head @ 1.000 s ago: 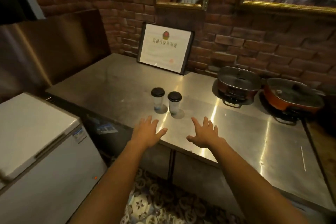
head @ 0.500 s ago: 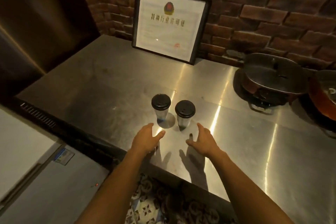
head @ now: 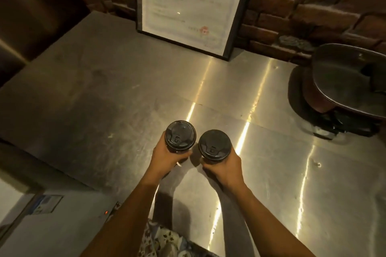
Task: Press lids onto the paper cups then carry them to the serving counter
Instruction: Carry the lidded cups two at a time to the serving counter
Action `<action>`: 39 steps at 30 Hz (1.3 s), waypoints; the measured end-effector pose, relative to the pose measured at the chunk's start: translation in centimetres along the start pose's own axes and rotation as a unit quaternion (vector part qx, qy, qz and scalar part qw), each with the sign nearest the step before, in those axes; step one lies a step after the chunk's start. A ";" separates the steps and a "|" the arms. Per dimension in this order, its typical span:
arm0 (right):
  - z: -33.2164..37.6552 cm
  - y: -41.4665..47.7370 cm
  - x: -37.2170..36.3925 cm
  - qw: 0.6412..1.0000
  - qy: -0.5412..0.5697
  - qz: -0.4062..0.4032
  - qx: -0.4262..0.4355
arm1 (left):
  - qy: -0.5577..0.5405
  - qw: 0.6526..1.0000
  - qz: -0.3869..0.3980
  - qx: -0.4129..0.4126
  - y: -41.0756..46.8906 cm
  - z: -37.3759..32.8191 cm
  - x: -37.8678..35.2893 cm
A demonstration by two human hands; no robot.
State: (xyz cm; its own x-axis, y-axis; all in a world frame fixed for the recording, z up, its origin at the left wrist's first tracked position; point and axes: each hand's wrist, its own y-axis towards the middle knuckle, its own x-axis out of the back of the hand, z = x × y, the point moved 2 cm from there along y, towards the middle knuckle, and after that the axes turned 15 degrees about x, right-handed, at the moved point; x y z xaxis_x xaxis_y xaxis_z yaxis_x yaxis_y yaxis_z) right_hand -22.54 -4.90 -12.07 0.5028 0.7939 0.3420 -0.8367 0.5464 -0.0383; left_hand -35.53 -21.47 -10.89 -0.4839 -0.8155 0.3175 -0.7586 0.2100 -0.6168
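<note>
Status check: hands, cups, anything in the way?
Left hand grips left cup, right hand grips right cup. Both lidded. Whether lifted, cannot tell. Pan far right, out of the way.

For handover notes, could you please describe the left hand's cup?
Find the framed certificate against the brick wall. Before it at the steel counter, the left hand grips the black-lidded cup. Its twin, in the right hand, is farther from the certificate.

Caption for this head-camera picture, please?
Left hand grips one lidded cup, right hand the other cup, at a steel counter.
</note>
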 end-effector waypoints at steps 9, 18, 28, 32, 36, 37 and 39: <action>3.7 -2.1 4.3 0.995 -0.007 -0.100 0.003 | 0.031 0.995 0.057 -0.076 -3.4 -4.9 -0.9; 9.9 -16.7 14.3 0.947 -0.006 -0.319 0.031 | 0.078 0.931 0.263 -0.239 -15.7 -9.2 -6.8; 11.2 -44.2 24.3 0.842 -0.019 -0.538 -0.030 | 0.184 0.821 0.452 -0.296 -38.3 -4.1 -19.6; 9.3 -59.3 27.0 0.772 -0.022 -0.632 -0.067 | 0.222 0.761 0.528 -0.305 -50.4 2.8 -25.4; 8.2 -73.2 27.9 0.721 -0.041 -0.684 -0.096 | 0.239 0.702 0.596 -0.309 -61.1 10.5 -30.1; 8.1 -77.4 27.9 0.705 -0.047 -0.700 -0.104 | 0.250 0.682 0.610 -0.317 -64.3 13.1 -31.2; 7.7 -85.8 27.5 0.672 -0.065 -0.727 -0.122 | 0.272 0.640 0.641 -0.325 -70.8 18.3 -33.1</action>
State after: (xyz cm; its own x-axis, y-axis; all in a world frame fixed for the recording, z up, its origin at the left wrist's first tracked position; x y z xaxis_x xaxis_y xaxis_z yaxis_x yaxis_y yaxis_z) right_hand 61.37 -31.95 7.87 0.7141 -0.6489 0.2627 0.5879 0.7596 0.2782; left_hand 42.16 -19.21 9.07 -0.8370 0.5222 0.1637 0.4776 0.8431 -0.2473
